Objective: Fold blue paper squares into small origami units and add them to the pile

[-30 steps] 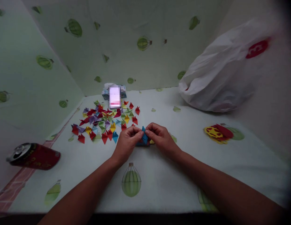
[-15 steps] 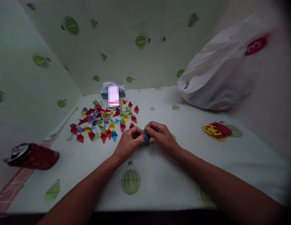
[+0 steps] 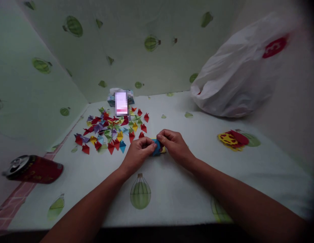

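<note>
A small piece of blue paper (image 3: 156, 149) is between my two hands at the middle of the table, partly covered by fingers. My left hand (image 3: 141, 151) pinches its left side between thumb and forefinger. On its upper right edge, the fingertips of my right hand (image 3: 174, 144) are closed. Just behind the blue paper, yellow paper (image 3: 163, 149) shows under the right fingers; how the two lie together is unclear. Beyond my left hand spreads a heap of small folded paper pieces (image 3: 112, 130) in red, yellow, blue, purple and green.
A phone with a lit, blurred screen (image 3: 121, 103) leans on a tissue box (image 3: 111, 100) behind the folded pieces. Far left stands a red drink can (image 3: 36, 169). Red and yellow paper cut-outs (image 3: 233, 139) lie at right, in front of a white plastic bag (image 3: 230, 77).
More of the blue paper shows now, lying flatter between my hands. My left fingers have loosened from a tight curl and shifted slightly. The folded pieces have stayed in place.
</note>
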